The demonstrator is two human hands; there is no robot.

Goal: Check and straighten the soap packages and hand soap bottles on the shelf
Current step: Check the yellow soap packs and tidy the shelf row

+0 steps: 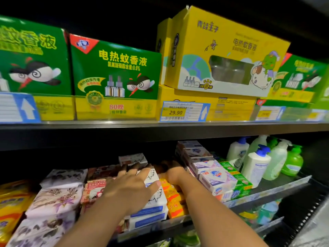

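My left hand (132, 186) lies flat with spread fingers on top of a stack of white and blue soap boxes (151, 209) on the lower shelf. My right hand (173, 172) reaches deep between that stack and the white Safeguard soap boxes (213, 179), above the orange soap packages (173, 198); its fingers are in shadow and hard to make out. Flower-patterned soap packages (57, 198) lie to the left. Hand soap bottles stand at the right: white ones with blue pumps (254, 166) and a green one (292, 162).
The upper shelf holds green mosquito-liquid boxes (115, 75) and yellow boxes (222, 56) behind a price tag reading 29.90 (183, 111). Its dark front edge (160, 132) hangs just above my hands. Green soap boxes (238, 182) sit beside the Safeguard stack.
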